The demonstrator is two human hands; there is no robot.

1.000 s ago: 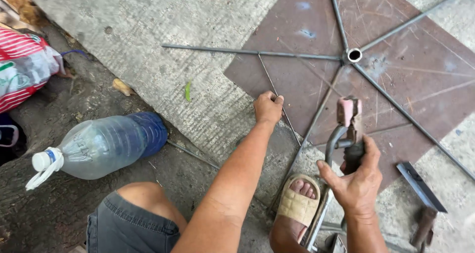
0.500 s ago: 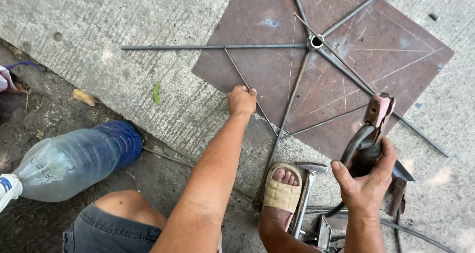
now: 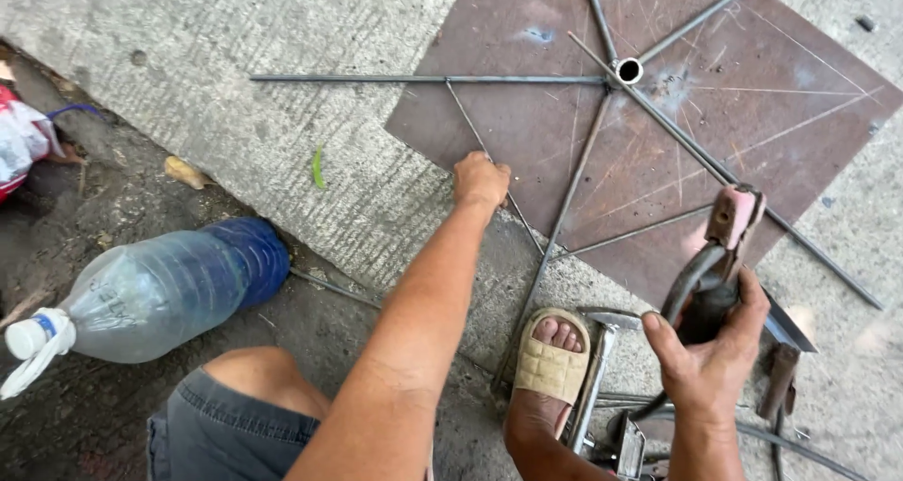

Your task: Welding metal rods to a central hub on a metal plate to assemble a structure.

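Observation:
A frame of thin steel rods [image 3: 564,185] radiates from a short tube hub [image 3: 628,70] over a brown steel plate [image 3: 781,95] lying on concrete. My left hand [image 3: 481,179] is closed on a thin diagonal rod [image 3: 470,128] at the plate's left edge. To the lower right, my right hand [image 3: 707,349] grips a welding electrode holder [image 3: 720,251], whose pinkish jaw points up above the plate. My sandalled foot [image 3: 550,363] rests on the near end of one rod.
A big clear plastic bottle with a blue base [image 3: 155,293] lies on the dirt at left. A chipping hammer [image 3: 781,349] and cable [image 3: 809,448] lie at lower right. A red and white bag [image 3: 19,138] sits at the far left edge.
The view has shifted a little, so the plate and rods sit further right. My right hand with the holder has dropped slightly lower. My left hand stays on the same thin rod.

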